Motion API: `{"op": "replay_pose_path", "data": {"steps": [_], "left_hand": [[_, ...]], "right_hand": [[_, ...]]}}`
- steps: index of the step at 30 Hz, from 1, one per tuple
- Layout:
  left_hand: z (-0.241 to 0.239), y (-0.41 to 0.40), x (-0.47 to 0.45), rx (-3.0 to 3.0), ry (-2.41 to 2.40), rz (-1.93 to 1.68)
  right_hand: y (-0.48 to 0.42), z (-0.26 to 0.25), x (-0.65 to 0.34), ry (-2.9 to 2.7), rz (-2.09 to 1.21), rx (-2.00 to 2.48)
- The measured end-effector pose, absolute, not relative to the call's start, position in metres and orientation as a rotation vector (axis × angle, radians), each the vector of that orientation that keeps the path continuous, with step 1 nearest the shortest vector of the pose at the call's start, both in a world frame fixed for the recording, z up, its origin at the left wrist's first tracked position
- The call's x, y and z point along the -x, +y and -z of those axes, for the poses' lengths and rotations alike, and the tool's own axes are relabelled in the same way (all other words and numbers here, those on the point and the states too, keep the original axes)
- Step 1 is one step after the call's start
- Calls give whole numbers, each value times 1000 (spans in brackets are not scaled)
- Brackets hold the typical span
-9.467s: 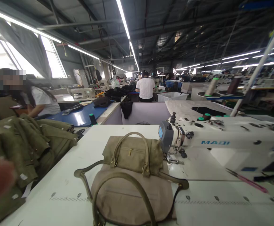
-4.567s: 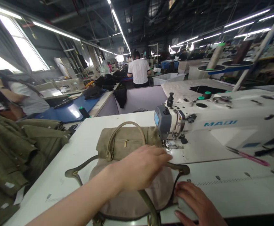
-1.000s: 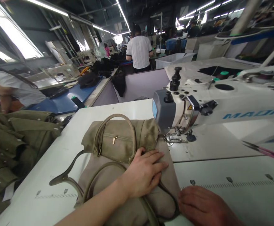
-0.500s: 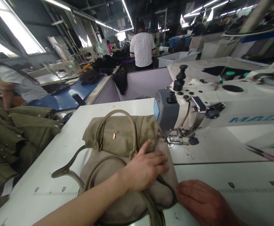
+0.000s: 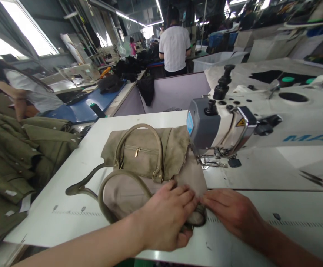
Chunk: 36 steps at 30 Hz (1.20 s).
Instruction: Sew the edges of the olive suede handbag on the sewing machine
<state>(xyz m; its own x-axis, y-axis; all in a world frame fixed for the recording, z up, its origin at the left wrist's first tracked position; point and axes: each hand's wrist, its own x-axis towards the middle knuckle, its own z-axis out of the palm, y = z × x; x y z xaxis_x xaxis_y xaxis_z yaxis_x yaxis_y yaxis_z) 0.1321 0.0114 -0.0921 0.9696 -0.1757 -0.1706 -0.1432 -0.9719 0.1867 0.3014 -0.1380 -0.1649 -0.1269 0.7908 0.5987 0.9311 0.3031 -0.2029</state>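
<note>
An olive-green fabric handbag (image 5: pixel 147 157) lies on the white table, with two looped handles and a small gold zipper pull (image 5: pixel 137 152). Its right side has a raw edge and a paler lining next to the sewing machine's presser foot (image 5: pixel 211 162). My left hand (image 5: pixel 172 211) lies across the bag's lower right part, its fingers bent and closed on the cloth, thumb tucked low. Beside it, my right hand (image 5: pixel 228 207) pinches the bag's right edge between thumb and fingers. The fingertips of both hands nearly meet there. Part of the bag is hidden under my left hand and forearm.
The sewing machine (image 5: pixel 206 126) stands to the right. Pink-handled snips (image 5: pixel 321 181) lie on its bed. Olive cloth pieces (image 5: pixel 25 148) are heaped at the left. A person in a white shirt (image 5: pixel 174 50) stands ahead; another person (image 5: pixel 28 87) is at the left.
My left hand has slid down the bag, and its fingers have curled onto the cloth. My right hand has moved up along the edge. The bag's lower part has been folded in, with its lining showing more.
</note>
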Motion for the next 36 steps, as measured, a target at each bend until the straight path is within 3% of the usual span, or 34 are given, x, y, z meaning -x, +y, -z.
{"op": "replay_pose_path", "data": {"steps": [14, 36], "left_hand": [[127, 11, -138, -3137, -234, -14], [134, 73, -198, -3145, -142, 42]], "right_hand": [[-140, 170, -325, -2056, 176, 1509], [-129, 181, -323, -1868, 77, 1860]]}}
